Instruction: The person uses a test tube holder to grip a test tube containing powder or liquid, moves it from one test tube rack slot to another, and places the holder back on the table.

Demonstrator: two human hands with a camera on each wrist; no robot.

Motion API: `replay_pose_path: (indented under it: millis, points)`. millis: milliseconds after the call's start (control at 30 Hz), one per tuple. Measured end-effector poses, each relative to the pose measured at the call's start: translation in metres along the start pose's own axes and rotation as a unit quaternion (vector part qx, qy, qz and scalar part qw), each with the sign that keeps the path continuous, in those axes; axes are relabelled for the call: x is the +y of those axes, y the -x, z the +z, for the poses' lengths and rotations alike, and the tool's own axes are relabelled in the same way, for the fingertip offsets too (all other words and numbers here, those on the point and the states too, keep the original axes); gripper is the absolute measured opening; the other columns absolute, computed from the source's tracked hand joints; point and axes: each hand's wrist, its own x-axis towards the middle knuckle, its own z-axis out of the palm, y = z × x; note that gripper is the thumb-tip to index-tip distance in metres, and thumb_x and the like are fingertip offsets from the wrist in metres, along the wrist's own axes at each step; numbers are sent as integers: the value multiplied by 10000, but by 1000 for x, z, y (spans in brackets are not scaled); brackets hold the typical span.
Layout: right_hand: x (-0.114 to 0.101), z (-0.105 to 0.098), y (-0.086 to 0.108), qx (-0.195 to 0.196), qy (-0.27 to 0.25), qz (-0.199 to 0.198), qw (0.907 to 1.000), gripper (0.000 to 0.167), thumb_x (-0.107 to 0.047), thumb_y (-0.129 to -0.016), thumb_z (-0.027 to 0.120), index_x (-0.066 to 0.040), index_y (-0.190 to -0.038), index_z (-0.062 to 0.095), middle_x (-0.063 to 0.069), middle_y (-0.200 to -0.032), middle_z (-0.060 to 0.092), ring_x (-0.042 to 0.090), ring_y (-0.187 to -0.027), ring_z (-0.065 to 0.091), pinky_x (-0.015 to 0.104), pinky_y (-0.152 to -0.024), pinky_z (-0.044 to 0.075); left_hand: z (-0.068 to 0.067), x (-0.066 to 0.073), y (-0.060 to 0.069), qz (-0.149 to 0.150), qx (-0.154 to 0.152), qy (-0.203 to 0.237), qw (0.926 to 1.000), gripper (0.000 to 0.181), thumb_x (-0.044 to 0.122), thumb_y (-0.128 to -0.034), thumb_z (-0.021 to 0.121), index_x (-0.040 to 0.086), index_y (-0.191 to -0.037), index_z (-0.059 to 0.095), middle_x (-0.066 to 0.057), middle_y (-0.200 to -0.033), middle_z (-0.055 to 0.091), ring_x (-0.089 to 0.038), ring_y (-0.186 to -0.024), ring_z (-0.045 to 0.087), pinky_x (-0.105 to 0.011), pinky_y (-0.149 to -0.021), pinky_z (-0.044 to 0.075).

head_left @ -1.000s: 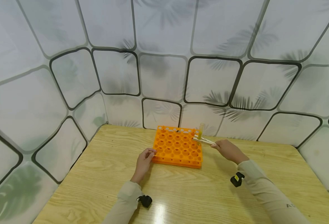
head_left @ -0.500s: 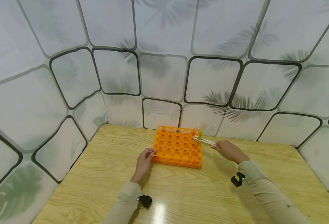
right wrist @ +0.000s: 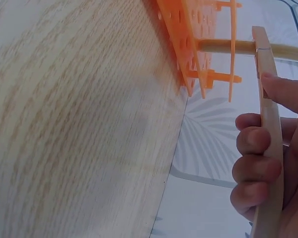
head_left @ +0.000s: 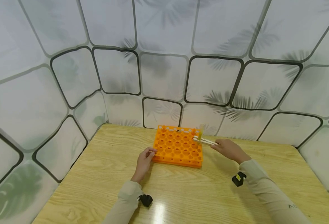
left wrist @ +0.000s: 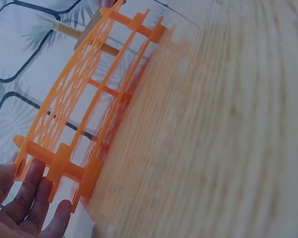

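Observation:
An orange test tube rack [head_left: 178, 144] with rows of round holes stands on the table. My left hand [head_left: 145, 158] holds its near left corner, with the fingers [left wrist: 34, 191] against the end post and edges of the tiers. In my right hand [head_left: 230, 150] is a wooden test tube holder [head_left: 206, 141], the fingers curled round its handle. The holder's far end clamps a clear test tube [head_left: 200, 132] with yellow liquid. This tube stands upright in the rack's far right part, its lower end passing through the top tier in the right wrist view.
The wooden table [head_left: 164, 193] has a back edge close behind the rack. A pale patterned wall covering [head_left: 161, 77] rises beyond it. Black wrist cameras sit on both sleeves, one at the left sleeve [head_left: 129, 194] and one at the right sleeve [head_left: 262, 180].
My right hand and wrist have shifted very slightly to the right. The left hand and the rack keep their places, and the holder stays on the test tube.

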Motion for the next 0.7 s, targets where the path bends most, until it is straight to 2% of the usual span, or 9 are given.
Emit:
replay_pose_path:
  millis: [333,500,700]
  points:
    - [1,3,2,256,130,18,9996,345,-368,-970,483,-55,-885,602,18,-640,562,90,-513,457,273,-516,366,-1,-2,1,21,-16,-36,10000,207,79,-979,461,-45,-1049,611,-228,-1085,619,-313,-1022,585,-453,-914,478]
    - [0,3,3,356,139,1,9993,317,-337,-965,503,-49,-899,617,49,-674,604,84,-524,479,275,-523,385,0,-3,0,-33,0,-62,10000,205,87,-977,470,-36,-1048,616,-217,-1086,625,-270,-1009,589,-416,-905,486]
    - [-1,2,4,427,95,-12,9990,306,-335,-965,505,-55,-934,626,79,-736,644,73,-551,501,280,-544,411,-1,-3,0,76,-17,-149,9999,222,103,-981,467,-47,-1050,614,-225,-1082,624,-253,-988,593,-396,-884,494]
